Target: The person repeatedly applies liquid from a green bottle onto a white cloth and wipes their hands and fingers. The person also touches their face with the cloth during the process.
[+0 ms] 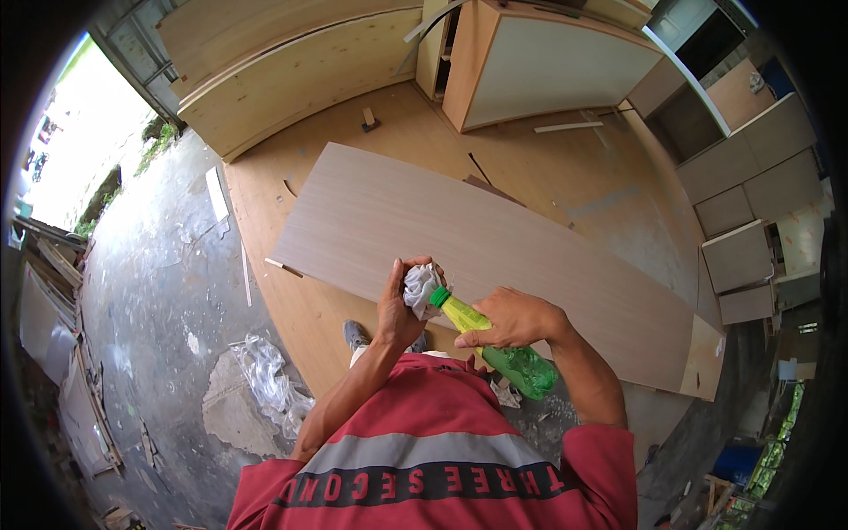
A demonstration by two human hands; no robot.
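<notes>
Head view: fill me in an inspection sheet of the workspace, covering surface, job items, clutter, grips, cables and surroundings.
Surface: pale wood-grain panel lying on a larger tan sheet.
Job items: crumpled white cloth; green bottle, tilted, cap end toward the cloth.
Clutter: crumpled clear plastic on the floor at left; white strip near the cabinet.
Grips: left grip holds the cloth; right grip is around the bottle.
Cables: nothing seen.
Surroundings: cabinet ahead, boards at right, bright opening at upper left.

Left fingers (396, 276) cupped, right fingers (476, 338) curled
</notes>
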